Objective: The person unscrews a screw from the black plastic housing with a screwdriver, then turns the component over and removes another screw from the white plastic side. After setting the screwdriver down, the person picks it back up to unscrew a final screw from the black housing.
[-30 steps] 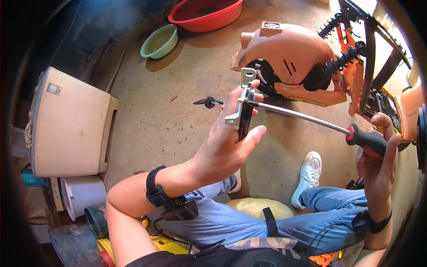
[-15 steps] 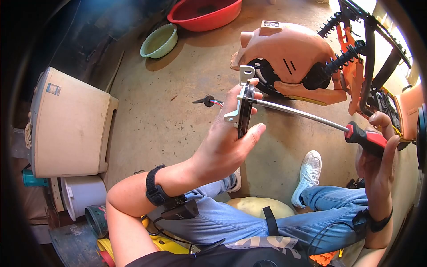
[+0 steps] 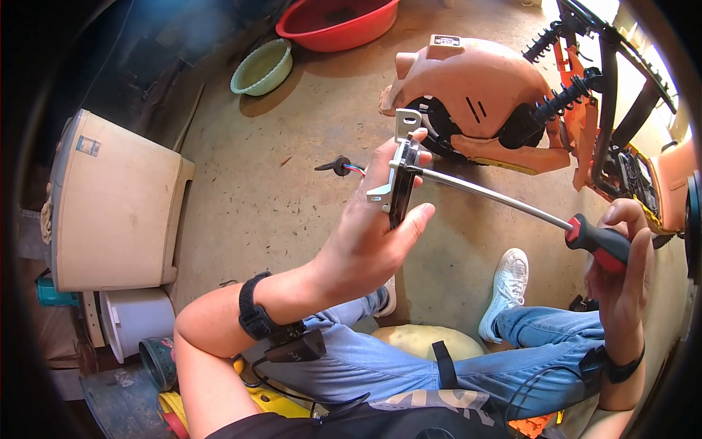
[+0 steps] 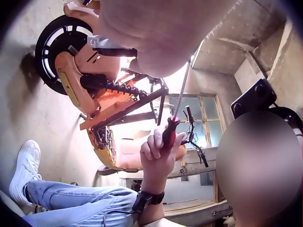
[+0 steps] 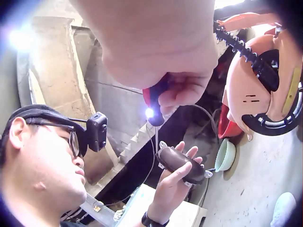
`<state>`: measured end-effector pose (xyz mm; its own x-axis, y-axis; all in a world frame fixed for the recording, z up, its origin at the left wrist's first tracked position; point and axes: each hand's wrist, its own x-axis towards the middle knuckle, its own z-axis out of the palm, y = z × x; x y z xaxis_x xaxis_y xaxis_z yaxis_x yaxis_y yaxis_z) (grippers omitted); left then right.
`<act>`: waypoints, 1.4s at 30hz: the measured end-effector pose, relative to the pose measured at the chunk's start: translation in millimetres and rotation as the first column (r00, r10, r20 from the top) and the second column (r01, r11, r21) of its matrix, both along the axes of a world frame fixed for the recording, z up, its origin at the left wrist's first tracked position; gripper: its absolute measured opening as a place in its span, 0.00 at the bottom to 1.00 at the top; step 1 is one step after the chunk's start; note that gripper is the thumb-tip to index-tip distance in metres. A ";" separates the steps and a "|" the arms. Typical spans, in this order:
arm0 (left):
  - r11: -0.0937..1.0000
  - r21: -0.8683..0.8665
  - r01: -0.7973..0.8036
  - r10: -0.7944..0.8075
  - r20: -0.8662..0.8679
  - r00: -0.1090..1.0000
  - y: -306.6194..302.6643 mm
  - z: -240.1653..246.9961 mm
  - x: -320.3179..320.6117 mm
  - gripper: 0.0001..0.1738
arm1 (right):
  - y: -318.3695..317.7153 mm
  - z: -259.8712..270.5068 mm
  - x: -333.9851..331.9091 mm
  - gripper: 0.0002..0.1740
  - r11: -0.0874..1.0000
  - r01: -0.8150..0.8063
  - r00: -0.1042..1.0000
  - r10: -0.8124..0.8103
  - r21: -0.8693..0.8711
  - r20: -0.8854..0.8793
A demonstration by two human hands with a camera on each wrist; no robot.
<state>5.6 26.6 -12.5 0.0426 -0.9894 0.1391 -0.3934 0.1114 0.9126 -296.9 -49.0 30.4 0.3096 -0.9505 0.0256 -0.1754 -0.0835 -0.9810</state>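
Note:
My left hand [image 3: 362, 245] holds up a dark, rounded unit [image 3: 404, 194] with a pale metal bracket [image 3: 381, 193] on its side, thumb along the near end. In the right wrist view the unit [image 5: 179, 163] shows a smooth, dark, oval face with small metal tabs. Behind the hand hang thin coloured wires ending in a black rubber plug [image 3: 341, 166]. My right hand [image 3: 621, 274] grips the red and black handle of a screwdriver [image 3: 504, 197], and its long shaft reaches across to the bracket side of the unit. The tip's seat is hidden.
An orange scooter body [image 3: 482, 95] with black shock absorbers stands ahead on the right. A red basin [image 3: 338, 36] and a pale green basin [image 3: 263, 69] sit on the floor beyond. A cream box [image 3: 121, 208] stands left, beside a white bucket [image 3: 139, 322].
The screwdriver handle has turned about its own axis, its red and dark sides changing places, and the right fingers have shifted with it. The left hand and the unit stay almost still.

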 end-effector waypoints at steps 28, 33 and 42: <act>0.999 0.021 -0.026 0.027 -0.066 0.997 -1.7 -7.1 5.8 0.36 | 1.2 4.3 -0.4 0.46 0.965 -0.228 0.940 0.182 -0.134 -0.288; 0.999 0.045 -0.016 0.018 -0.049 0.999 -2.4 -4.6 5.2 0.34 | -2.4 10.2 -1.7 0.41 0.946 -0.302 0.937 0.317 0.118 -0.149; 0.991 0.127 -0.033 0.045 -0.092 0.995 -1.5 -2.8 4.0 0.33 | -0.2 7.5 -0.3 0.41 0.953 -0.281 0.949 0.294 0.115 -0.118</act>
